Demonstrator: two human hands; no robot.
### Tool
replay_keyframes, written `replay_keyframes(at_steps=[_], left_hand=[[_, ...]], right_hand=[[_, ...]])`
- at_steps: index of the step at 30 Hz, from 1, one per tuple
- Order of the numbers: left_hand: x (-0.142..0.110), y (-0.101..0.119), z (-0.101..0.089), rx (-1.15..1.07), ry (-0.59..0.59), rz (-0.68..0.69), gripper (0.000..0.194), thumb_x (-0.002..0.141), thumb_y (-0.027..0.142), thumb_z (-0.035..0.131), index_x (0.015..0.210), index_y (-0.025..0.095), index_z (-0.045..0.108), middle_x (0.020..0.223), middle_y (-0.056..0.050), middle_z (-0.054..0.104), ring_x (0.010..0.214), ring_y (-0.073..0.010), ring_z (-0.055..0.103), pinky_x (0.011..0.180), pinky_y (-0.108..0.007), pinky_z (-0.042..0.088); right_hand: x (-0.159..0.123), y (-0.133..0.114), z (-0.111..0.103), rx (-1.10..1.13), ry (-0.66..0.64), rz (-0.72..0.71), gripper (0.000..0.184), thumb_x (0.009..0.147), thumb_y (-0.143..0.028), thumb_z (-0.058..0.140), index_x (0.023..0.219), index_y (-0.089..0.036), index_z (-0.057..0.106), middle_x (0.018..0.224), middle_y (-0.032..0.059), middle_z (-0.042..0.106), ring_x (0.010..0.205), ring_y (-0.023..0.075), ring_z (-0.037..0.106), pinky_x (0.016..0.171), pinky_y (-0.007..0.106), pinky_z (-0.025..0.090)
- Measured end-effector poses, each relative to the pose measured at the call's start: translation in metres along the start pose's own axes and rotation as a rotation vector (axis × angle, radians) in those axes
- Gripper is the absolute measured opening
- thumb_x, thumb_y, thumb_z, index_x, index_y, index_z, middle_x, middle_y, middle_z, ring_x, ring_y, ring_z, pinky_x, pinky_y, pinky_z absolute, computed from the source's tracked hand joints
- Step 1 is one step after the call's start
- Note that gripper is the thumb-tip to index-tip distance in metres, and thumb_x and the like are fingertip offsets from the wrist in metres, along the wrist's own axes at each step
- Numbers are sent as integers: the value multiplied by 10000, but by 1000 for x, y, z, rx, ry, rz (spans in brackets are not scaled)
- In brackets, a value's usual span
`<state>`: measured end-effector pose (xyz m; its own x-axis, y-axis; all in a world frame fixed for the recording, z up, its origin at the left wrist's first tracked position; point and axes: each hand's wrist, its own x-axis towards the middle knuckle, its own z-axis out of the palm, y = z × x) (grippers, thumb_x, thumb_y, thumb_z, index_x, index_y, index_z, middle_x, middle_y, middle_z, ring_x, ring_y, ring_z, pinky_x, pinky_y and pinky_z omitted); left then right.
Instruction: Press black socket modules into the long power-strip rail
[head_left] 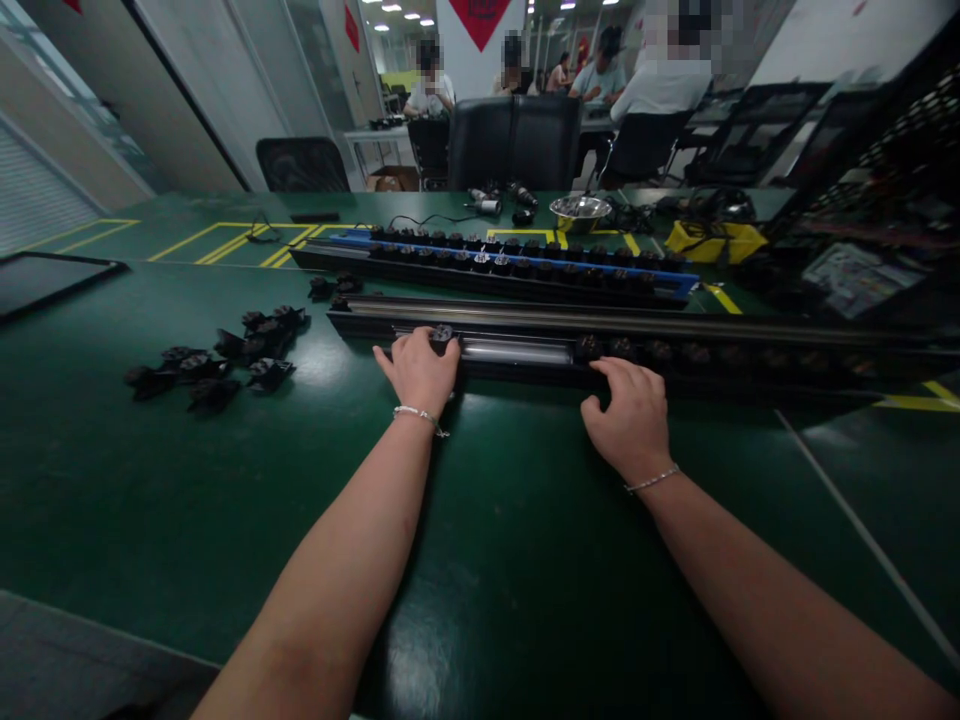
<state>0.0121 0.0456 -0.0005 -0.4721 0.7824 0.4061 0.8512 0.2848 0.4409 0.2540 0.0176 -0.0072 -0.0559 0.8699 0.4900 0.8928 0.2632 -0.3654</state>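
Observation:
A long black rail (517,378) with a shiny metal channel lies across the table. Near its left end my left hand (421,372) is closed around a small black round-topped part (442,334), which sits at the channel. Farther right, my right hand (631,415) has its curled fingers over the rail's front edge, gripping it, with the thumb in front. A row of similar black parts (660,350) runs along the rail beyond my right hand. Loose black parts (196,364) lie in a pile on the left.
Behind the rail lies another black rail with a blue strip (352,240) and rows of black parts. Farther back are a metal bowl (580,208), a yellow bin (712,243) and cables. A black-framed panel (67,272) lies left on the green table (487,560). Several people sit beyond.

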Motion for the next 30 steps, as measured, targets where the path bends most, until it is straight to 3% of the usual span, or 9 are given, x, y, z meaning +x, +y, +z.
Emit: replay_keyframes(at_steps=[8,13,30], left_hand=[[-1,-2,1,-7,122,20,314,756,434,527,971,223,617,1219,-81,555,1241,-280,374,1078,-506,211],[1,-2,1,-23,125,-49,297,723,403,581,949,215,628,1290,-74,506,1293,-284,312,1081,-478,229],[8,-9,5,-113,167,-79,278,707,349,597,917,171,634,1257,-106,526,1256,-279,360,1076,-419,271]], right_hand=[[0,4,2,-54,2,-25,422,703,-176,476,1115,-154,569,1177,108,580,1111,277,458,913,457,381],[0,7,4,-66,10,-42,410,716,-194,477,1114,-157,567,1170,113,582,1110,279,465,913,461,384],[0,9,6,-73,25,-63,402,727,-211,471,1114,-158,564,1157,121,584,1104,286,468,907,463,389]])
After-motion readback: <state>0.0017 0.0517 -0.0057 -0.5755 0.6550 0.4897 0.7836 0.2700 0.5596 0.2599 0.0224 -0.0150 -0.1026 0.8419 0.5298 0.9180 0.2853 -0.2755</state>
